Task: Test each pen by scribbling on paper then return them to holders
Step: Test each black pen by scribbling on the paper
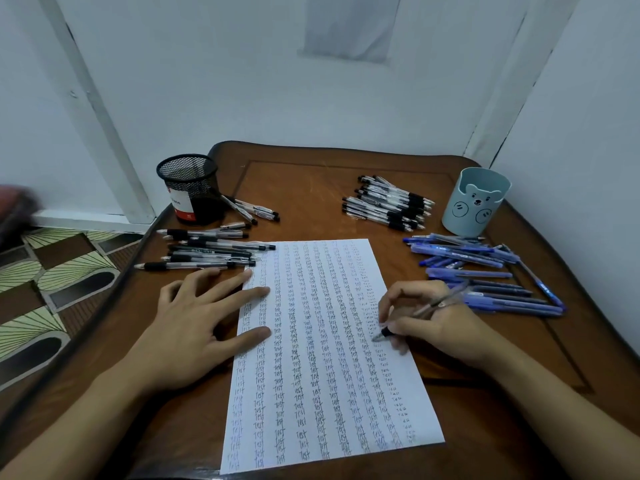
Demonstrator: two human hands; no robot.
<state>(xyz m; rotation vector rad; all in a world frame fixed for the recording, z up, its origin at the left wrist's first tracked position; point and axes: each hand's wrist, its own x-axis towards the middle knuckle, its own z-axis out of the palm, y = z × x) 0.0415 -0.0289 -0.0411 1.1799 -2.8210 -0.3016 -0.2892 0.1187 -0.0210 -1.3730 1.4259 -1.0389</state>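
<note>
Pinching a pen (420,310) between thumb and curled fingers, my right hand (440,322) rests on the right edge of the paper (322,393), the dark-gripped tip touching the sheet; my fingers hide the middle of the barrel and the point itself is blurred. The sheet lies at the middle of the table (311,181), covered in columns of the word "test", though the small rightmost column is hard to read. My left hand (197,323) lies flat and spread, fingertips pressing on the left edge of the sheet. Just beyond it a pile of black pens (207,251) lies on the wood, with a few more pens (252,211) beside the black mesh holder (188,188) at the far left; its label is too blurred to read. At the far right stands a pale blue bear holder (476,202); I cannot tell what is inside either holder. A stack of clear pens (388,204) lies left of it, and blue pens (485,271) are scattered nearer, partly behind my right hand. Both forearms are cut off by the near edge. A reddish blur (15,206) at the far left edge above the patterned floor (41,271) is unidentifiable.
</note>
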